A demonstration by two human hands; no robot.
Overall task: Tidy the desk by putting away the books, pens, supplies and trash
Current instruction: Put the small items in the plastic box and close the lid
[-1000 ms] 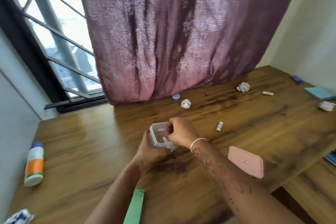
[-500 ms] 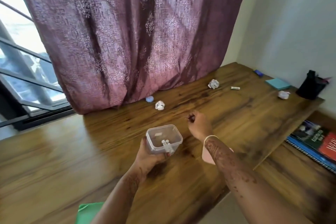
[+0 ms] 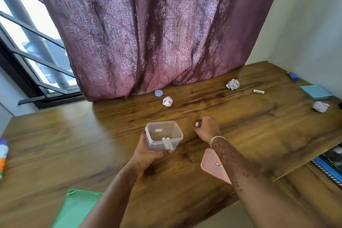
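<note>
My left hand (image 3: pixel 148 152) grips a clear plastic box (image 3: pixel 163 134) from below, just above the wooden desk (image 3: pixel 240 126). Small white pieces lie inside the box. My right hand (image 3: pixel 206 127) is to the right of the box, low over the desk, with its fingers curled round a small white piece (image 3: pixel 197 123). The box's pink lid (image 3: pixel 214 166) lies on the desk under my right forearm. Crumpled paper balls lie at the back centre (image 3: pixel 167 101), the back right (image 3: pixel 232 84) and the far right (image 3: pixel 320 106). Another small white piece (image 3: pixel 258 91) lies at the back right.
A round blue tin (image 3: pixel 158 93) sits by the purple curtain (image 3: pixel 157 33). A blue notepad (image 3: pixel 315 92) and a small blue object (image 3: pixel 293 76) lie near the right wall. A bottle (image 3: pixel 2 159) lies at the left edge, a green folder (image 3: pixel 74 209) at the front. Books (image 3: pixel 331 164) lie on the lower shelf at right.
My right hand left the box, reached right to the desk and closed on a small white piece. The view swung to the right. My left hand kept hold of the box.
</note>
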